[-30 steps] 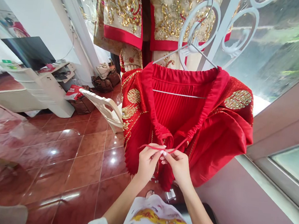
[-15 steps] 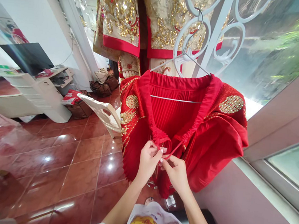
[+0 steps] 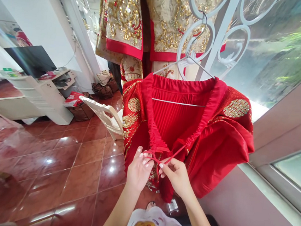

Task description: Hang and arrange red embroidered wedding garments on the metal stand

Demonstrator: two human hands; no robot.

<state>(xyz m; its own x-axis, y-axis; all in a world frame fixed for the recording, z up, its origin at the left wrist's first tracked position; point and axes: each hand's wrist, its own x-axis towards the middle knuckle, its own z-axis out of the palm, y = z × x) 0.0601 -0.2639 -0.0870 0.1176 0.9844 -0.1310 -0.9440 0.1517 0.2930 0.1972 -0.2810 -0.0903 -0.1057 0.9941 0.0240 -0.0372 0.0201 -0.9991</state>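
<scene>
A red pleated skirt (image 3: 176, 121) with gold embroidery hangs from a thin white hanger (image 3: 195, 64), its gathered waistband forming a wide loop. A red drawstring (image 3: 178, 152) comes out at the front of the waistband, where its two ends cross in a loose loop. My left hand (image 3: 139, 169) is turned partly palm up, fingers curled, with one strand running into them. Close by on the right, my right hand (image 3: 176, 174) pinches the drawstring between thumb and fingers. The strand's tips are hard to make out.
Cream garments with gold sequins (image 3: 127, 20) hang behind the skirt on a white scrolled metal stand (image 3: 213, 37). A white chair (image 3: 107, 117) is at the left, beyond it a desk with a monitor (image 3: 30, 61). A window ledge (image 3: 270, 192) borders the right.
My left hand has moved left and down, away from my right hand, and turned its palm up. The drawstring now stretches between the hands. My right hand stays pinched near the same spot.
</scene>
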